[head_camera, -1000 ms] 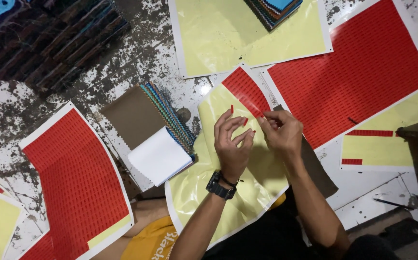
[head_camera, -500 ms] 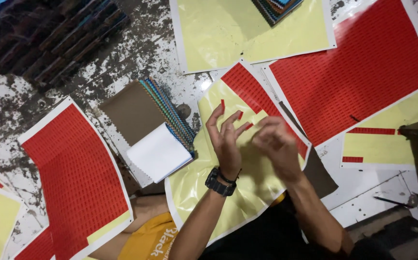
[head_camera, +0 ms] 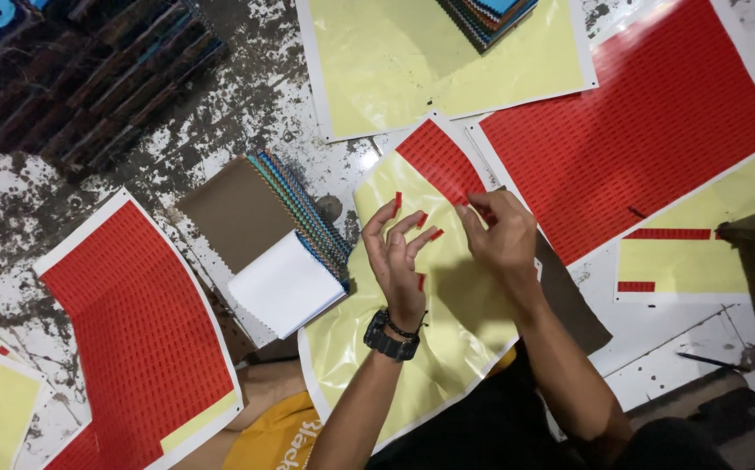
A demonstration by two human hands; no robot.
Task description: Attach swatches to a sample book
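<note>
centrally, left hand [head_camera: 397, 257] splayed wide, red stickers [head_camera: 397, 202] on fingertips; right hand [head_camera: 501, 235] grip pinched at sticker sheet [head_camera: 412, 322] edge

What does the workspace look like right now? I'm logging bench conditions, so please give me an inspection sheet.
Surface: worn table, paint flaked.
Job's things: yellow backing sheet with few red stickers left; small red stickers on left hand's fingertips.
Clutter: fabric swatch book, full red sticker sheets, peeled yellow sheets.
Grippers: left hand spread open, wristwatch; right hand pinching at the sticker sheet.
Cables: nothing seen.
Surroundings: dark woven material upper left.
</note>
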